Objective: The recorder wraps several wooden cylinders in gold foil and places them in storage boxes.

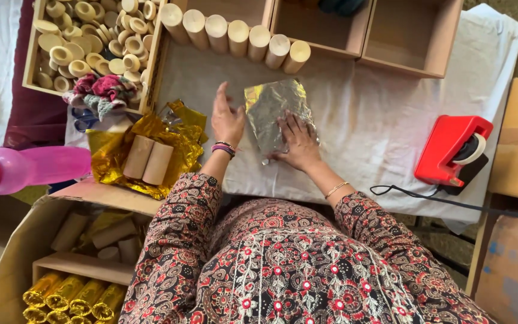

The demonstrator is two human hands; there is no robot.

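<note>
Flattening silver foil sheet (277, 114) on white cloth (379, 120): my right hand (299, 143) pressed flat on it, fingers spread; left hand (227, 117) open, beside foil's left edge. Next likely needs a wooden cylinder (238, 37), row beyond fingertips.

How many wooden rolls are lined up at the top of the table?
7 wooden rolls lean in a row against the wooden boxes, above the foil sheet. None seems hidden.

Head view (1 camera), steeply downward

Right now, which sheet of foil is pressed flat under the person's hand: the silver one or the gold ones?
The silver foil sheet, under the right hand. The crumpled gold foil lies apart, holding two cardboard tubes.
</note>
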